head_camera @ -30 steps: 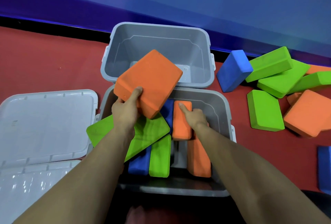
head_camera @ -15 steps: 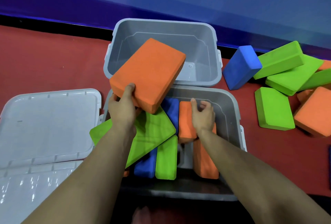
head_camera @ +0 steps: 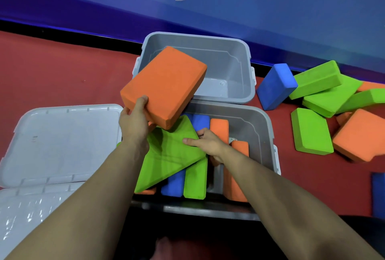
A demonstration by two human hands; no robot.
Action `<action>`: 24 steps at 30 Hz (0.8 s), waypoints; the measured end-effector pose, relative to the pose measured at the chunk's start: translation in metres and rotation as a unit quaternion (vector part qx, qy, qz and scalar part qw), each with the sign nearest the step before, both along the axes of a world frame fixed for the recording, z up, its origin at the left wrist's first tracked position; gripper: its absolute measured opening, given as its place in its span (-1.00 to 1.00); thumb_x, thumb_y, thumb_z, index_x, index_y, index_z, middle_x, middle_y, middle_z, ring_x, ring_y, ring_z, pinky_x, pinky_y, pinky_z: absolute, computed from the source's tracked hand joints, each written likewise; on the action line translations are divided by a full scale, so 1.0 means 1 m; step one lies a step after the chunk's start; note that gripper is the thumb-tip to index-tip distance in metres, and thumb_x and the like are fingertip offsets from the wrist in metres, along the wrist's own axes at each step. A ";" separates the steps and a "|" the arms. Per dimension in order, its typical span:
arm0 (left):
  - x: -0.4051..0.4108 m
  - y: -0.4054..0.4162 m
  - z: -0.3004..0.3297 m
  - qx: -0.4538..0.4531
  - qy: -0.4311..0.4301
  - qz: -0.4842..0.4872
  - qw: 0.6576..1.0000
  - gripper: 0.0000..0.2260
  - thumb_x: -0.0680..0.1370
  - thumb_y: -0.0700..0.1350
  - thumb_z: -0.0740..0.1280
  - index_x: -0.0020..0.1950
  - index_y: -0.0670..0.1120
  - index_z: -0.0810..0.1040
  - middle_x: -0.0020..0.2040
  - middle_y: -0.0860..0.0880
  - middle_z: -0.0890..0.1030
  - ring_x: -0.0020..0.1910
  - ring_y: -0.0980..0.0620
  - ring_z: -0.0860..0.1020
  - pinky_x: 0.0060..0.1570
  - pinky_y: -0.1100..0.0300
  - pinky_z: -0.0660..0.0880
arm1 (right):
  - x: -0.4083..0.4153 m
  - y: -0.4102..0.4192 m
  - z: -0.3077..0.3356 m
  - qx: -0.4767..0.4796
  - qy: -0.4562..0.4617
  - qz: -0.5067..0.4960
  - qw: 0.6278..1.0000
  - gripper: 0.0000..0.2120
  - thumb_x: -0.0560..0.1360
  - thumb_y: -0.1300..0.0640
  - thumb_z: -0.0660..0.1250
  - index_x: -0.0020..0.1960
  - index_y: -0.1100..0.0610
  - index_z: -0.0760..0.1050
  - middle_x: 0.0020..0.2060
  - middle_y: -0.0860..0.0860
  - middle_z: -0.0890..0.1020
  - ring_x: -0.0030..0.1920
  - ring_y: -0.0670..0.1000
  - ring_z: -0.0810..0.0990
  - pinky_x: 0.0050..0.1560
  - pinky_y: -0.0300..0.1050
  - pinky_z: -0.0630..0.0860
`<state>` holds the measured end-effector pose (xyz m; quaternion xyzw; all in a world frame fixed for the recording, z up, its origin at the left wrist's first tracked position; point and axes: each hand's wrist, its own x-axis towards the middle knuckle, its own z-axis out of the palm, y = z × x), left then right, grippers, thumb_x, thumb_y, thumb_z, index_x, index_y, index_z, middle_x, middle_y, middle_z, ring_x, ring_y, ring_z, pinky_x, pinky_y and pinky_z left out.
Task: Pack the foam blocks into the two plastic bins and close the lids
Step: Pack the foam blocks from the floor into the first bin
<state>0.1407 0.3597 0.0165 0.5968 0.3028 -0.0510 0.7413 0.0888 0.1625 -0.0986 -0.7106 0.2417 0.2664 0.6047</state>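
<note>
Your left hand (head_camera: 133,122) has its grip curled around the near corner of a large orange block (head_camera: 164,87), holding it tilted over the gap between the 2 bins. Your right hand (head_camera: 208,142) pinches the right corner of the flat green block (head_camera: 168,155) lying slantwise atop the blocks standing in the near bin (head_camera: 260,126). The far bin (head_camera: 235,60) holds nothing; loose blocks (head_camera: 312,130) lie right, 2 lids (head_camera: 62,143) left.

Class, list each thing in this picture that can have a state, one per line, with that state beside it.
Far bin: open, empty.
Near bin: open, partly packed with blocks.
Two lids: off, lying left of the bins.
Left hand: grips the orange block.
Right hand: holds the tilted green block.
Loose blocks: unpacked, right of the bins.
</note>
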 end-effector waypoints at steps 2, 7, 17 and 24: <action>-0.002 0.009 0.002 0.011 0.002 -0.001 1.000 -0.68 0.50 0.06 0.42 0.19 -0.05 0.59 -0.05 -0.03 0.63 -0.15 -0.02 0.60 -0.22 0.08 0.64 | -0.011 0.003 0.023 0.035 0.029 -0.028 0.999 0.11 0.00 -0.20 0.71 0.39 0.10 0.30 0.22 0.09 0.61 0.12 0.07 0.69 0.16 0.11 0.64; -0.013 0.032 0.003 0.060 0.015 -0.021 0.998 -0.58 0.50 0.08 0.36 0.30 -0.07 0.56 0.04 -0.04 0.62 -0.17 0.05 0.56 0.01 0.01 0.58 | -0.049 -0.042 0.071 0.066 0.071 -0.018 0.995 -0.53 0.40 0.07 0.57 0.26 0.16 0.60 0.10 0.10 0.73 0.15 0.11 0.70 0.30 0.18 0.55; -0.057 0.033 -0.029 0.182 0.142 -0.167 0.959 -0.17 0.46 0.14 0.42 0.57 -0.08 0.05 0.27 -0.27 0.50 0.11 -0.34 0.60 -0.21 -0.16 0.63 | -0.099 -0.115 0.140 -0.154 0.052 -0.075 0.984 -0.11 0.23 -0.51 0.44 0.26 0.17 0.61 0.07 0.06 0.73 0.05 0.07 0.73 0.16 0.00 0.62; -0.057 0.020 -0.042 0.373 0.239 -0.214 0.871 0.23 0.27 0.40 0.49 0.66 -0.16 -0.08 0.63 -0.24 0.04 0.57 -0.33 0.13 0.46 -0.31 0.16 | -0.102 -0.105 0.136 -0.232 -0.002 -0.097 0.968 0.21 0.08 -0.74 0.20 0.35 0.18 0.54 0.23 0.11 0.65 0.20 0.10 0.64 0.33 0.01 0.49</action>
